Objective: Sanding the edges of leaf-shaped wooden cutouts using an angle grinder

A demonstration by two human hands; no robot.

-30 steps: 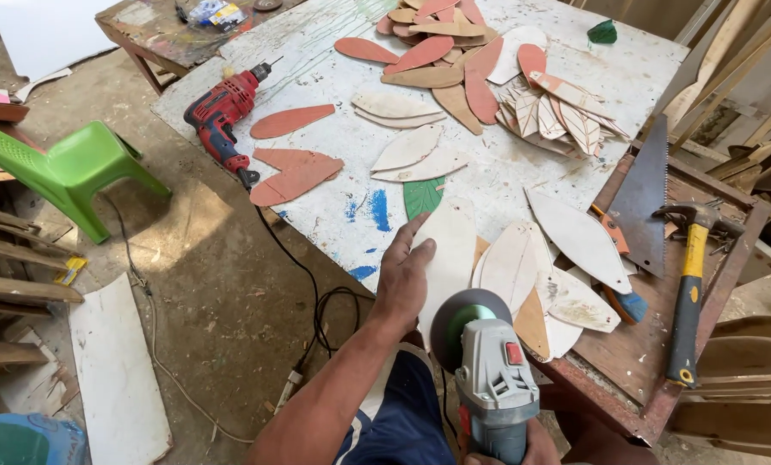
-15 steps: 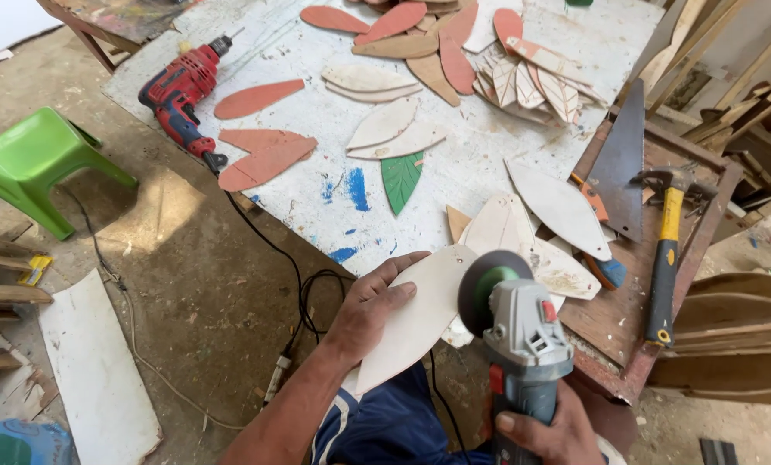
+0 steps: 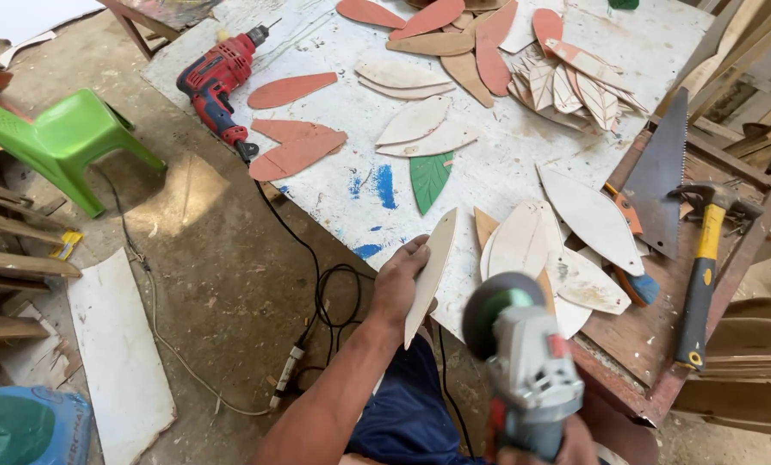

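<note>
While the left hand (image 3: 400, 288) holds a pale leaf blank (image 3: 430, 274) on edge, fingers clamped along its long side, the piece stands off the near edge of the worktop (image 3: 489, 164), clear of the surface and tilted nearly upright, tip pointing away. The right hand (image 3: 544, 448) shows only at the bottom of the view, wrapped round the body of a grey grinder (image 3: 523, 362); its disc sits just beside the blank's lower edge, and whether they touch cannot be told, nor whether the disc turns. Judging by the stock laid out, the work looks partly through: the held blank is bare and unpainted, a loose heap of similar pale blanks (image 3: 566, 250) lies at the near right of the worktop, and further off lie red-brown leaves (image 3: 295, 155), one green leaf (image 3: 429, 179) and a pile with carved veins (image 3: 575, 82) near the far right corner. So shaping of this piece seems in hand, with the pale heap likely still to go. Around it: a handsaw (image 3: 661, 176) and a yellow-handled hammer (image 3: 702, 267) on the wooden bench at the right edge, a red drill (image 3: 217, 77) at the left edge with its cord (image 3: 316, 284) looping over the floor close under the left forearm. A green stool (image 3: 62, 138) stands well apart at left. The cord and the worktop's near edge are the closest obstructions to the grinder.
</note>
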